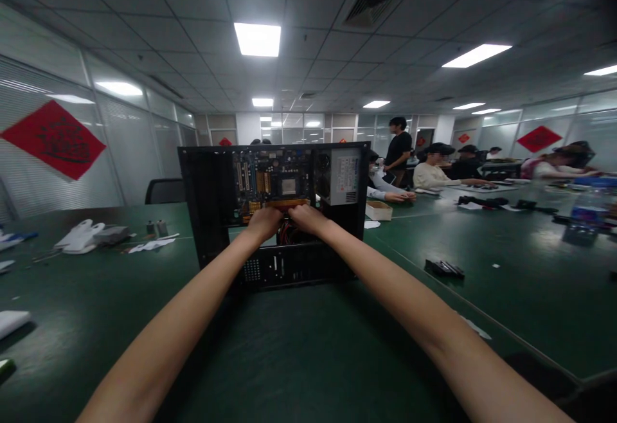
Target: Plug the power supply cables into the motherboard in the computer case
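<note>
There is one left hand (265,222) and one right hand (307,218), making two hands, plus one case (205,185), one motherboard (296,172), one silver chip (288,186) and one power supply (346,175). On the surface (289,346) are one box (379,212), one bottle (585,211), one white bag (81,238) and two cylinders (161,228). Farther off there are one standing person (398,153), at least four seated people (428,173), one chair (164,191), two large red diamonds (60,140), at least seven ceiling lights (257,39) and one large vent (369,8).
</note>
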{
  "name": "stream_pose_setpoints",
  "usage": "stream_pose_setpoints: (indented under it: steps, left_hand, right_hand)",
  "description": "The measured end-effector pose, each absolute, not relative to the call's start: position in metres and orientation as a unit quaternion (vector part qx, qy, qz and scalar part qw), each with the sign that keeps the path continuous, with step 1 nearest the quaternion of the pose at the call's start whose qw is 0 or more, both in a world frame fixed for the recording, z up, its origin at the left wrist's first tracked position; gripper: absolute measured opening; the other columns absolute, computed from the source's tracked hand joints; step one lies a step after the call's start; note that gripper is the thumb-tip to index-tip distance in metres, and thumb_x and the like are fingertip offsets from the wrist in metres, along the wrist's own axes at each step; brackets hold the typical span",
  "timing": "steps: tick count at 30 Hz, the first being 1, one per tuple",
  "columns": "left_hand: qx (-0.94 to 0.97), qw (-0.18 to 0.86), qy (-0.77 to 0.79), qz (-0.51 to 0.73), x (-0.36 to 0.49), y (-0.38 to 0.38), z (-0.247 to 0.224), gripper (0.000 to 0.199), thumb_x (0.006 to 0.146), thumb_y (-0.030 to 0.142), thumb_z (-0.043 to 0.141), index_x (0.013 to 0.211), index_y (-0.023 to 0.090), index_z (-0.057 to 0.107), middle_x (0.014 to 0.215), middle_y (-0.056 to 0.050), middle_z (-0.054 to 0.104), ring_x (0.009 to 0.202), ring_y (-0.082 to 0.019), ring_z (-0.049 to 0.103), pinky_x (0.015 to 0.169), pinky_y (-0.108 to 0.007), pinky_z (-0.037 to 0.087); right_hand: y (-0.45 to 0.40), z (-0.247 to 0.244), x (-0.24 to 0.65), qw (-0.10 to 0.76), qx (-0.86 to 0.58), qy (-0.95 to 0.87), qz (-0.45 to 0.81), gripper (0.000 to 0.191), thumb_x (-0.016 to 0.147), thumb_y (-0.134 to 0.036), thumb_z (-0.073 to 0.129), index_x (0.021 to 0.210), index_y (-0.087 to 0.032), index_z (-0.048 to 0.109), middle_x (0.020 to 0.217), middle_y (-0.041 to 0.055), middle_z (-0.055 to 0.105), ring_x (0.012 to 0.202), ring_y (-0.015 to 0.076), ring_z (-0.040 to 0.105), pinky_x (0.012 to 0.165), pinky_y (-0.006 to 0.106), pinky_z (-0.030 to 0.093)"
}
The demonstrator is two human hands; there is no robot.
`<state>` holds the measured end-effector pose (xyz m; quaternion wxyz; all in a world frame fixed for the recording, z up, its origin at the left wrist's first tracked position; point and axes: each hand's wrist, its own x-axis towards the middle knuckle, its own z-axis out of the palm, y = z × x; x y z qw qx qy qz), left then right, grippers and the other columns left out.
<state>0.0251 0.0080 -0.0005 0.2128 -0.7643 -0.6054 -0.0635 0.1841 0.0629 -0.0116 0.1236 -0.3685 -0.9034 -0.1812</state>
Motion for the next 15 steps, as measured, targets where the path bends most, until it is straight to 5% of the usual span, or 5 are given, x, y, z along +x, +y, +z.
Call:
stream_pose_setpoints:
  steps: [6,15]
  left_hand:
    - [-0.759,0.163,-0.618,-0.126,0.0166,0.0124,-0.0043,0.033,0.097,0.028,0.050,0.111,0.030,0.079,0.117,-0.007,0.076,0.109,-0.028,0.070,0.088,-0.035,0.054]
    - [-0.747,0.182,-0.631,-0.105,0.0238,0.0149,-0.0027,0.034,0.097,0.032,0.049,0.109,0.022,0.080,0.108,-0.013,0.077,0.101,-0.028,0.072,0.084,-0.035,0.055]
  right_hand:
    - [0.0618,-0.0109,0.1837,0.121,-0.372,-0.903,-0.177,0.030,0.101,-0.011,0.041,0.121,-0.007,0.063,0.114,0.0241,0.071,0.113,0.0307,0.069,0.094,0.037,0.053]
    - [0.0610,-0.0101,0.1831,0.131,-0.375,-0.906,-0.144,0.031,0.100,-0.010,0.044,0.124,-0.007,0.064,0.119,0.0240,0.070,0.115,0.0289,0.068,0.096,0.036,0.051]
